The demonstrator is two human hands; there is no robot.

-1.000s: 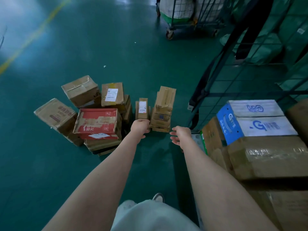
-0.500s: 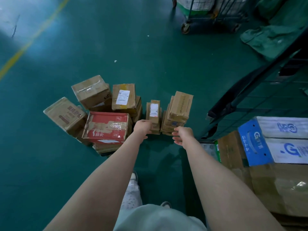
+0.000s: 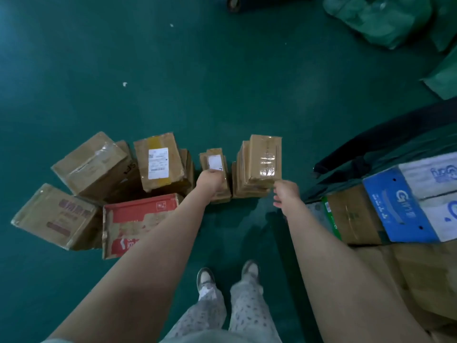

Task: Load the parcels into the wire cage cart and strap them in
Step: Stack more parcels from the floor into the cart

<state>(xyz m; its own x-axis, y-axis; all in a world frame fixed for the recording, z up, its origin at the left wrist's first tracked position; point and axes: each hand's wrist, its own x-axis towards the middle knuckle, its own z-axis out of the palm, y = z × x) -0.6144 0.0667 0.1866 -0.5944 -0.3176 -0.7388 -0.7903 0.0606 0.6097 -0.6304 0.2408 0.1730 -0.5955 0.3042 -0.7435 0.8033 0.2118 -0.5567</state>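
Observation:
Several cardboard parcels lie on the green floor. My left hand grips the near end of a small narrow parcel with a white label, which stands in the middle of the pile. My right hand hangs with loosely spread fingers at the near right corner of a stack of flat brown parcels; I cannot tell whether it touches. The wire cage cart's dark frame is at the right, with a blue-and-white box and a brown box inside.
On the floor to the left lie a red box, a labelled box, a taped box and another brown box. Green sacks lie at the top right, beside another cart's wheel. My feet stand just behind the pile.
I have leaned in over the pile. My left hand has moved forward onto the small labelled parcel and closed on it. My right hand has come up to the stack's near corner.

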